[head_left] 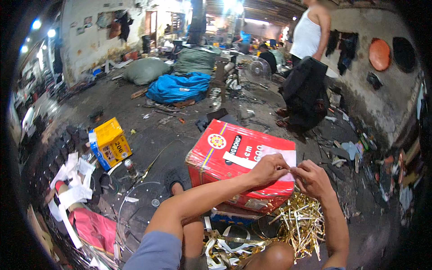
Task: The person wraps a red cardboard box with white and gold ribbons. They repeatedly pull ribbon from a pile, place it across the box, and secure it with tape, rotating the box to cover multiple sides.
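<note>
A red cardboard box with a yellow and purple line stands in front of me. On its top lie a white strip and a pale pinkish patch or sheet. My left hand is over the box's near right part, fingers pinched. Close beside it, my right hand is also closed, just off the box's right edge. The fingertips of both hands nearly meet; what sits between them is too small to make out. Below them is a tangled heap of shiny gold strips.
White and gold strips lie near my knees. To the left are a yellow and blue box, white scraps and red cloth. Farther off are a blue bundle, a fan and a person in white by a black bag.
</note>
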Motion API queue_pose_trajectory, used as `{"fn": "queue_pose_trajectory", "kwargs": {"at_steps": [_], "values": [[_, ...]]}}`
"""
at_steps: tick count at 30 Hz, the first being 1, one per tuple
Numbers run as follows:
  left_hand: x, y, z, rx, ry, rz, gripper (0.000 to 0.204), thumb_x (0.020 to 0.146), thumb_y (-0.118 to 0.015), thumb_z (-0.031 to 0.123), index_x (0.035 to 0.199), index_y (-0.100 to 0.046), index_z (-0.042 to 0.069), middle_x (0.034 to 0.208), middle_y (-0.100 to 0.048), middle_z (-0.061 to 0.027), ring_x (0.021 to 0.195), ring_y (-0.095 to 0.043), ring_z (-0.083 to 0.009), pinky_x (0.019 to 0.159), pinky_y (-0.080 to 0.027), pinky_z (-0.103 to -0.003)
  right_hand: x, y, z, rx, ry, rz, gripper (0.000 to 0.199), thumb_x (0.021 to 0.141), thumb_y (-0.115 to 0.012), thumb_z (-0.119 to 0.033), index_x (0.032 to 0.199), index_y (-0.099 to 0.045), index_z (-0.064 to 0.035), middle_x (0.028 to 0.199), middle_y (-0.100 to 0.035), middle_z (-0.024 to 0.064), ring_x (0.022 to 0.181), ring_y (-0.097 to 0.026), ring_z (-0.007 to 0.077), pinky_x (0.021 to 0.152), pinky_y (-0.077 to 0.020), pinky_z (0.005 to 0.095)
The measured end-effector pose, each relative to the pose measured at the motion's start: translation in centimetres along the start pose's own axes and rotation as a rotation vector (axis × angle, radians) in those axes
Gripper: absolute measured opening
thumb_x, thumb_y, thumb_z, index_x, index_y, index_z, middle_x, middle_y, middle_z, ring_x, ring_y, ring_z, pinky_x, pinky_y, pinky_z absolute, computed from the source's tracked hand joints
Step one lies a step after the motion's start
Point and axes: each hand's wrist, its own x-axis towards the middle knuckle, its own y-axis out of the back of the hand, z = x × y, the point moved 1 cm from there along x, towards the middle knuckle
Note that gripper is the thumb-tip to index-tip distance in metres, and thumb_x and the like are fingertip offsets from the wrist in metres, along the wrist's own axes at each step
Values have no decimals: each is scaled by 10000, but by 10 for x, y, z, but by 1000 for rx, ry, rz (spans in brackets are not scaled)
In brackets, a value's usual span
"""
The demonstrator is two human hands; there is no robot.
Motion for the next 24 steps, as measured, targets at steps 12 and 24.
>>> {"fn": "queue_pose_trajectory", "kwargs": {"at_steps": [12, 24], "values": [[1, 6, 4, 25, 160, -49, 137, 880, -751, 148, 959, -795, 45, 900, -709, -128, 807, -670, -234, 744, -529, -376, 0, -5, 2, 276, 8, 12, 292, 832, -673, -102, 1117, -699, -42, 1055, -615, 143, 994, -595, 338, 871, -528, 446], [6, 6, 5, 59, 144, -17, 144, 853, -785, 149, 930, -789, 27, 881, -725, -138, 811, -708, -247, 741, -551, -371, 2, -16, -6, 334, -276, 208, 162, 891, -741, -201, 943, -773, -51, 982, -646, 132, 937, -645, 316, 847, -532, 416]]}}
